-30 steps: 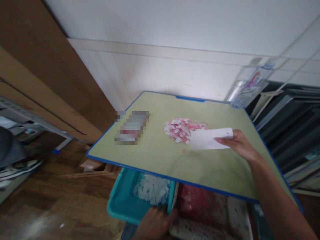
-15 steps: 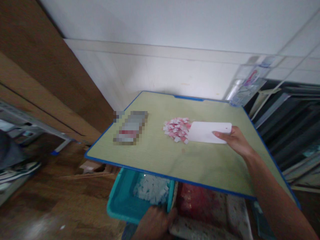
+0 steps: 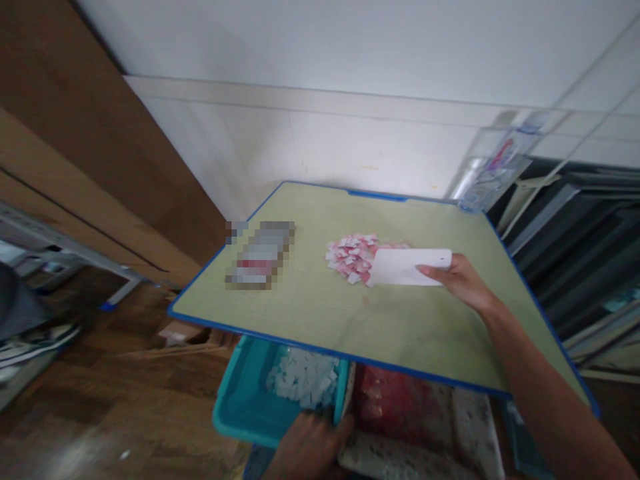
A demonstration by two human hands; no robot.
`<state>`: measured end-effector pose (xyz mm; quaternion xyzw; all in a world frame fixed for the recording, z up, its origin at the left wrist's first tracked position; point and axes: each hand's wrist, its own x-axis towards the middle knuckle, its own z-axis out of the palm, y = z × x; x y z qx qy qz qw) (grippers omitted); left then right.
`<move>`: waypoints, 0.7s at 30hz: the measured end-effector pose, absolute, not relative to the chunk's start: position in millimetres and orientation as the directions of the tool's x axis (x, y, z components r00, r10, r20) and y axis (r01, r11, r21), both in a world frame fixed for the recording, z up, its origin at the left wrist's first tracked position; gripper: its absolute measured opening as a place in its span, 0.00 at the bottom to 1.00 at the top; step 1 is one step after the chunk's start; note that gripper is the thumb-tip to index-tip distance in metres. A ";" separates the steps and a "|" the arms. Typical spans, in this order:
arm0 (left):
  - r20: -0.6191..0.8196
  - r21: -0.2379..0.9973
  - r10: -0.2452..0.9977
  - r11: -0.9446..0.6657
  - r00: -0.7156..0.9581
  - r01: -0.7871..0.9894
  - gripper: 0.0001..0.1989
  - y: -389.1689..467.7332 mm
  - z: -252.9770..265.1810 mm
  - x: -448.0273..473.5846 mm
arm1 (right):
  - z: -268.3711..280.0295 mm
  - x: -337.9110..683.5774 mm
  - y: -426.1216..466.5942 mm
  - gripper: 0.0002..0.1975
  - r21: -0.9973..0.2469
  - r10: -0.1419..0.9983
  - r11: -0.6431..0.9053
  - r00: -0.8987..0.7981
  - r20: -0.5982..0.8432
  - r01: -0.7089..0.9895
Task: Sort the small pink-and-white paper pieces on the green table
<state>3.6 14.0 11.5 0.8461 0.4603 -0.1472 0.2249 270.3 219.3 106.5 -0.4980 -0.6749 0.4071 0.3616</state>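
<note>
My right hand (image 3: 457,280) grips the right end of a flat white scraper (image 3: 400,268), a plate with rounded corners and a small hole, thumb on top. The scraper's left edge touches a pile of small pink and white paper-like pieces (image 3: 347,259) on the green tabletop (image 3: 300,307). Some pinkish bits show behind its upper edge. Below the table's front edge, my left hand (image 3: 313,440) is closed at the near right rim of a teal basin (image 3: 237,407). Many pale pieces (image 3: 305,377) lie in the basin. Its fingertips are partly hidden.
A pixelated rectangular object (image 3: 263,257) lies on the table's left side. At the back right corner stands a clear bottle (image 3: 500,163). A red-stained tray (image 3: 400,407) sits under the front edge, beside the basin. Dark panels (image 3: 580,233) lean at right; a person's shoe (image 3: 40,343) shows at left.
My right hand and the scraper have moved slightly left and toward me. Pinkish bits now show behind the scraper. My left hand stays at the basin.
</note>
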 end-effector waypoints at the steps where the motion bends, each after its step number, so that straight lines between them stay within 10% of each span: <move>1: -0.457 0.240 0.714 -0.476 0.531 0.846 0.18 13.8 10.8 3.5 | 107.7 270.6 219.1 0.15 -0.903 0.965 0.176 -0.252 0.079 0.393; 21: -0.456 0.251 0.710 -0.476 0.536 0.843 0.17 15.4 15.3 3.8 | 112.5 277.3 215.4 0.15 -0.913 0.975 0.166 -0.201 0.095 0.373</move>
